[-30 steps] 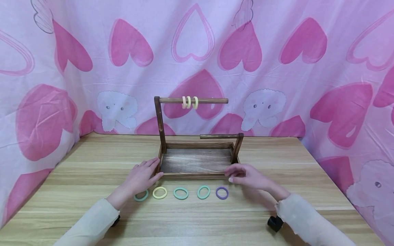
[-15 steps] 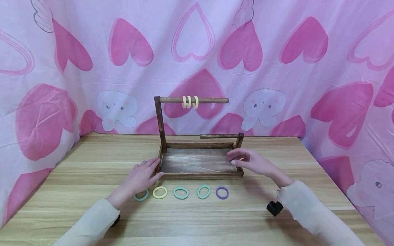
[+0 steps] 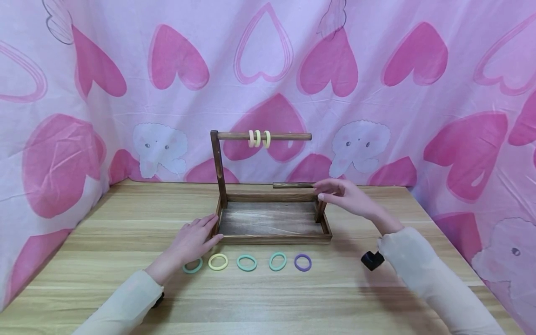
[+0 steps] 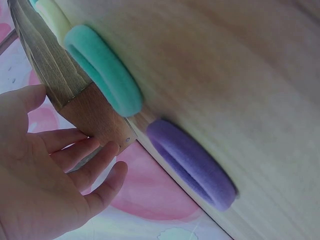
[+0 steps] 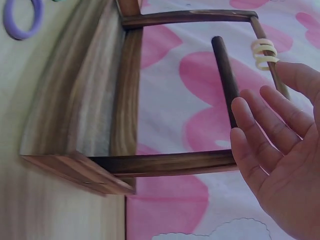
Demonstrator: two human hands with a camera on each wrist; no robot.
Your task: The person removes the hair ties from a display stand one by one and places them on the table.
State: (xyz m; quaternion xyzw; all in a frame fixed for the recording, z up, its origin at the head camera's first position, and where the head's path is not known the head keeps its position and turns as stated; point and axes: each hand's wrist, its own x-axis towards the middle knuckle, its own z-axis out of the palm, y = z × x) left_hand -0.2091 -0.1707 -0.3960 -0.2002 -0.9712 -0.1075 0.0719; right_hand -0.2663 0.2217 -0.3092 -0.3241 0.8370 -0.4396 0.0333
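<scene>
Rising, the right hand has neared the lower bar.

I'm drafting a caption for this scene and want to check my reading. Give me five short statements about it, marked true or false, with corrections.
1. Three pale rings hang on the upper rod. True.
2. The right hand is gripping a ring. False: no ring is in it; its fingers are close to the lower rod.
3. The left hand is at the left end of the wooden tray. True.
4. In the head view, the yellow ring on the table lies between two teal rings. True.
5. The upper rod's post stands at the tray's right end. False: it stands at the left end.
</scene>
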